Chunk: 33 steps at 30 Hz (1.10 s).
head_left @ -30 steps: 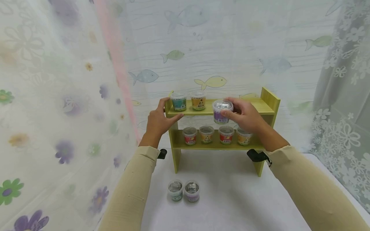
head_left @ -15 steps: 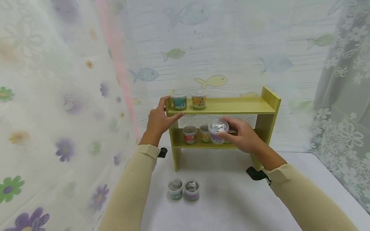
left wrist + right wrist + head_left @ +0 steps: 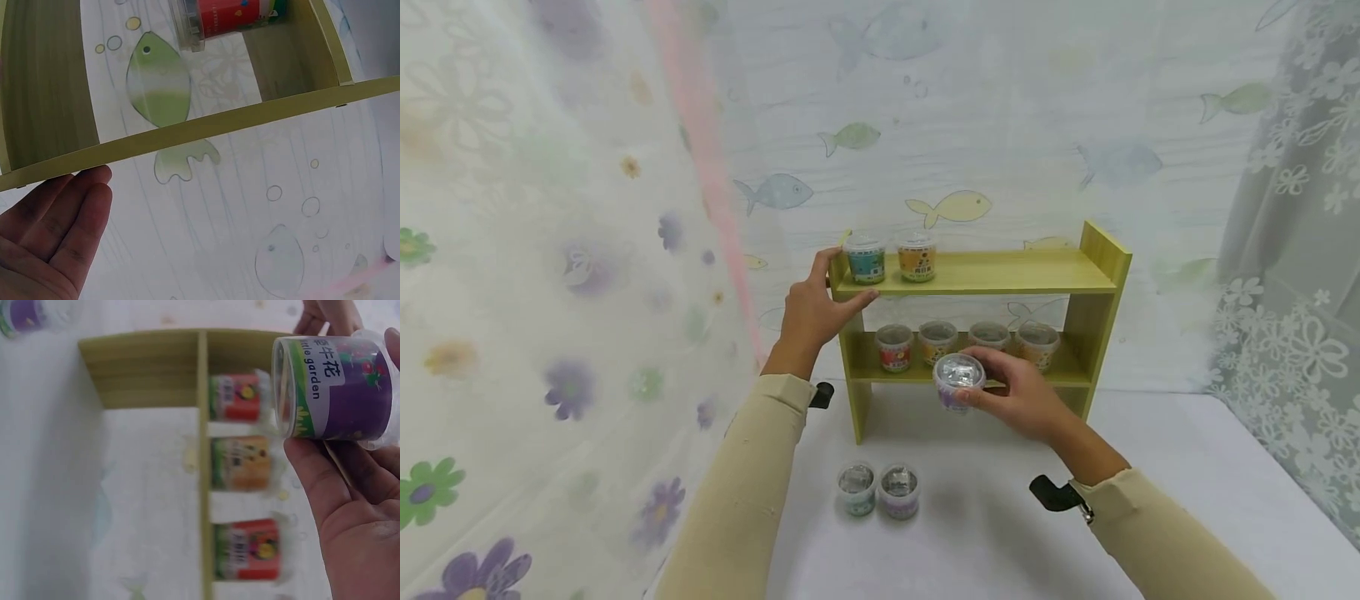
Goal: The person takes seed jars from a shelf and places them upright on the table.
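My right hand (image 3: pixel 1017 393) holds a small plastic tub (image 3: pixel 957 385) with a clear lid and purple label, in front of the shelf's lower board. In the right wrist view the tub's purple side (image 3: pixel 359 387) reads "little garden". My left hand (image 3: pixel 814 312) rests at the upper left corner of the yellow-green wooden shelf (image 3: pixel 1015 273), thumb along the front edge. The left wrist view shows its straight fingers (image 3: pixel 87 219) against the side panel. A teal-labelled tub (image 3: pixel 866 262) and an orange-labelled tub (image 3: pixel 917 260) stand on the top board beside that hand.
Several tubs line the lower board, among them a red one (image 3: pixel 894 350) at left and an orange one (image 3: pixel 1037 346) at right. A green-labelled tub (image 3: pixel 857 490) and a purple-labelled tub (image 3: pixel 899 492) stand on the white table (image 3: pixel 1000 533). Patterned curtains (image 3: pixel 1000 108) surround it.
My right hand has brought the purple-labelled tub down and toward me from the top board's level to in front of the lower board. The left hand stays at the shelf corner.
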### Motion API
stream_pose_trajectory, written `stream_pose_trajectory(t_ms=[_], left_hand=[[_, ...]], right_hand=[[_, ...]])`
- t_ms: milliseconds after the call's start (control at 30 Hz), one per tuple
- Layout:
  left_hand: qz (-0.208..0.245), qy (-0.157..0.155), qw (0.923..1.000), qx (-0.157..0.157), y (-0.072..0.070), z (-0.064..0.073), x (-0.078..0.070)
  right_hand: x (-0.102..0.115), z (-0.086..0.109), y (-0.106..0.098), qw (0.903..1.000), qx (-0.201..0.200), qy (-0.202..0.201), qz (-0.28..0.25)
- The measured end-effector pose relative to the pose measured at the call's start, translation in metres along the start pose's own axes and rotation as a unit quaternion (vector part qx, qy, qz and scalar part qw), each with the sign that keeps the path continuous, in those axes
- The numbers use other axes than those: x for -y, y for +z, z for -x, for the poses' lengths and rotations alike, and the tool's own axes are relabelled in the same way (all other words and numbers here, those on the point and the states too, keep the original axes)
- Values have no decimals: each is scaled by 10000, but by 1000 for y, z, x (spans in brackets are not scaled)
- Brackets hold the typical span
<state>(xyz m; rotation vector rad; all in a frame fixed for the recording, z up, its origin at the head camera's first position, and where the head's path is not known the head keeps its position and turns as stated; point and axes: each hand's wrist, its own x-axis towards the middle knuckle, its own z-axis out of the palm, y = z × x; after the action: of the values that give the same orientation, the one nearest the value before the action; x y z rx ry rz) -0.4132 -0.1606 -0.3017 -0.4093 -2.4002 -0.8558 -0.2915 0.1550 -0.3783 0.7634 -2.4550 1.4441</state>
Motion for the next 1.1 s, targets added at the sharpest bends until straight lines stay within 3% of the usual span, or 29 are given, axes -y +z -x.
stream_pose_trajectory(t_ms=[200,467,800,1100], left_hand=[[-53,-51,10000,-9,0,1,-1],[-335,-208,9992,8,5,0,-1],[-241,-3,9992,-303,10,-5,2],[-180,-74,9994,-276,12,-3,1]], right_hand=[[-14,16,21,9990,-17,328,-314],[-44,35,48,9982,-9,364,-477],[-73,55,76,9931,-103,934,-706],[-91,65,95,9898,-205,1148,-823]])
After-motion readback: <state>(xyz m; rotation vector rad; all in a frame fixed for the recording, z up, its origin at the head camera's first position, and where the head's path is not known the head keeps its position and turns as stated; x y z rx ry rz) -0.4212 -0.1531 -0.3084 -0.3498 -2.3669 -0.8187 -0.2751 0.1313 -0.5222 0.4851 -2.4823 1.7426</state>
